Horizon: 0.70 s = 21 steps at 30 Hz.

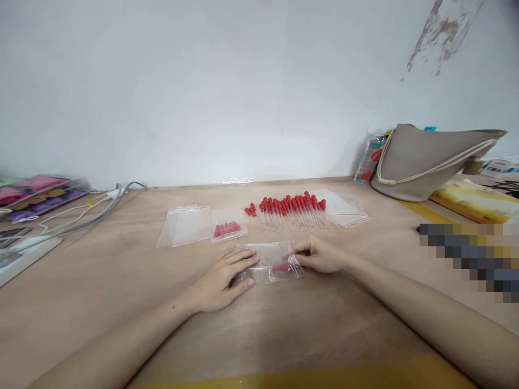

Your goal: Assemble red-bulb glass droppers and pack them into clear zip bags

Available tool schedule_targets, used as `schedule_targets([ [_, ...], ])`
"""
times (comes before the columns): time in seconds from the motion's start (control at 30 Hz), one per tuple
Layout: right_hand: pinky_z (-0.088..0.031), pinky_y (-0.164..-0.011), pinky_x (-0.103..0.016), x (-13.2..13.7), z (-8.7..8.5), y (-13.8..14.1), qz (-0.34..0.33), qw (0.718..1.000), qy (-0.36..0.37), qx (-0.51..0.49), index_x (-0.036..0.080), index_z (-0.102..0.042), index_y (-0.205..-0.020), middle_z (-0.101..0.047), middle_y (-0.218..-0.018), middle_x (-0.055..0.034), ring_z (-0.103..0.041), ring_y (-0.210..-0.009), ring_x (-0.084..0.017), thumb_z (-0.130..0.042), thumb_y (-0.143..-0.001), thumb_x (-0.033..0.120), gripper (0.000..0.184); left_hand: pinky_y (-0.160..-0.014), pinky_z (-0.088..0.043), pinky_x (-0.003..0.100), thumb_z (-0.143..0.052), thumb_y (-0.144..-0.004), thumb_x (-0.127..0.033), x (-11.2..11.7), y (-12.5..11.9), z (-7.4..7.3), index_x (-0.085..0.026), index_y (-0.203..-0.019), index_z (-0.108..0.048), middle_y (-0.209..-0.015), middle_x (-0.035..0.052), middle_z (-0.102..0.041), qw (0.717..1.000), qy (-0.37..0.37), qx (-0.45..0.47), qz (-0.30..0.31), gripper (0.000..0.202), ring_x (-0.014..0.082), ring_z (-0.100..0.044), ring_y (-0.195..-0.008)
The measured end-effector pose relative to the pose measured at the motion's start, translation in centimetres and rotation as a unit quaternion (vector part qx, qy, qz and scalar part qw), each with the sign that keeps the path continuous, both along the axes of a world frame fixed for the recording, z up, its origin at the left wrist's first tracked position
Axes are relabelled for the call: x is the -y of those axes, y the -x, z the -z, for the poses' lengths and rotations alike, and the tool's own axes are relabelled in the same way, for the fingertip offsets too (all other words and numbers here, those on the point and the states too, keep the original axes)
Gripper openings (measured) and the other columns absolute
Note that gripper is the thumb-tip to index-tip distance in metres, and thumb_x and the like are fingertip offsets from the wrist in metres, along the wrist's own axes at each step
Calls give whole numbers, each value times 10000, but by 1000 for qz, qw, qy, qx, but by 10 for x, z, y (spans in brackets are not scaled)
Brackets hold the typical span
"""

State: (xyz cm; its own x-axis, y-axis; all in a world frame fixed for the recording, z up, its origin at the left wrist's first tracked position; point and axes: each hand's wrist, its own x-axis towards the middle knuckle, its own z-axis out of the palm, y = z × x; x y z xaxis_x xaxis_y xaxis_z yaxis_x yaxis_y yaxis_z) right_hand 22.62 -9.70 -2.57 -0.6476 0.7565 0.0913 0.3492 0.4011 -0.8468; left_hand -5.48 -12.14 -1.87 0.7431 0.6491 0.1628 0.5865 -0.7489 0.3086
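A clear zip-lock bag (265, 249) lies flat on the table in front of me, its red-lined mouth towards the right. Inside it rests one dropper with a red bulb (280, 268). My left hand (227, 278) lies on the bag's left end, fingers stretched out. At the mouth edge, my right hand (320, 255) pinches the bag between thumb and fingers. Behind the bag spreads a pile of red-bulbed droppers (292, 208), their clear stems pointing towards me. Left of the pile sits another zip-lock bag (237, 237) with several red bulbs showing in it.
Flat clear bags (190, 224) lie at the left, and more bags (344, 208) lie right of the pile. Cables (97, 213), a white power strip (32, 256) and colourful packs (44, 194) occupy the far left. A grey bag (430, 162) stands at the back right.
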Motion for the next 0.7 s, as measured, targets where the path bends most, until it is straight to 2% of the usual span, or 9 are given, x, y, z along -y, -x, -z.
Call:
schedule_targets([
  [0.07,-379,-450,-194,-9,-9,-11,3,996,87,25,167,-671,-899,-642,-694,-15,-483,-471,-72,-550,-758,399,298,-1044,-271,461,-415,-881,-398,0,0,0,-273,-1310,-381,-1365,49,-391,1000,2,-2,-1,448,232,-324,-1268],
  [0.13,-350,-415,-183,-22,-18,-18,82,992,90,30,142,-661,-817,-644,-667,-18,-454,-428,-59,-577,-729,388,275,-1048,-264,463,-418,-878,-406,0,-1,-1,-269,-1308,-385,-1364,50,-391,1000,4,-6,-3,452,230,-323,-1269],
  [0.2,-370,-448,-182,-37,-24,-16,200,978,19,53,136,-647,-732,-645,-651,-22,-496,-476,-71,-585,-719,346,220,-1048,-266,461,-424,-875,-410,0,-1,-1,-265,-1306,-388,-1365,52,-391,1000,6,-8,-4,457,230,-324,-1268],
  [0.27,-406,-527,-189,-54,-26,-5,309,942,-69,113,144,-645,-693,-654,-664,-24,-559,-578,-97,-592,-706,293,159,-1046,-270,459,-427,-873,-410,1,-1,-2,-264,-1304,-391,-1366,51,-389,1000,10,-6,-4,456,232,-324,-1268],
  [0.33,-424,-615,-205,-72,-27,11,377,902,-123,170,151,-652,-673,-667,-711,-35,-594,-686,-130,-603,-683,258,117,-1046,-272,458,-429,-873,-410,1,0,-2,-267,-1302,-396,-1368,49,-387,1000,14,-5,-3,453,235,-323,-1269],
  [0.47,-426,-665,-237,-100,-24,39,408,879,-132,207,122,-645,-656,-667,-742,-93,-611,-749,-185,-572,-675,192,103,-1046,-275,456,-427,-873,-411,0,1,-1,-263,-1306,-392,-1374,54,-377,1000,10,-5,-3,459,237,-320,-1271],
  [0.53,-432,-653,-252,-109,-23,47,424,869,-127,221,97,-644,-749,-663,-798,-128,-617,-774,-214,-566,-668,164,131,-1044,-276,460,-421,-876,-411,0,1,-1,-263,-1309,-387,-1376,54,-374,1000,4,-8,-2,459,237,-317,-1272],
  [0.7,-454,-662,-287,-114,-24,62,445,856,-104,241,64,-556,-1016,-630,-932,-183,-604,-891,-275,-581,-655,115,365,-1049,-272,454,-412,-880,-413,1,1,-2,-268,-1314,-378,-1380,46,-369,1000,5,-16,-1,459,234,-311,-1276],
])
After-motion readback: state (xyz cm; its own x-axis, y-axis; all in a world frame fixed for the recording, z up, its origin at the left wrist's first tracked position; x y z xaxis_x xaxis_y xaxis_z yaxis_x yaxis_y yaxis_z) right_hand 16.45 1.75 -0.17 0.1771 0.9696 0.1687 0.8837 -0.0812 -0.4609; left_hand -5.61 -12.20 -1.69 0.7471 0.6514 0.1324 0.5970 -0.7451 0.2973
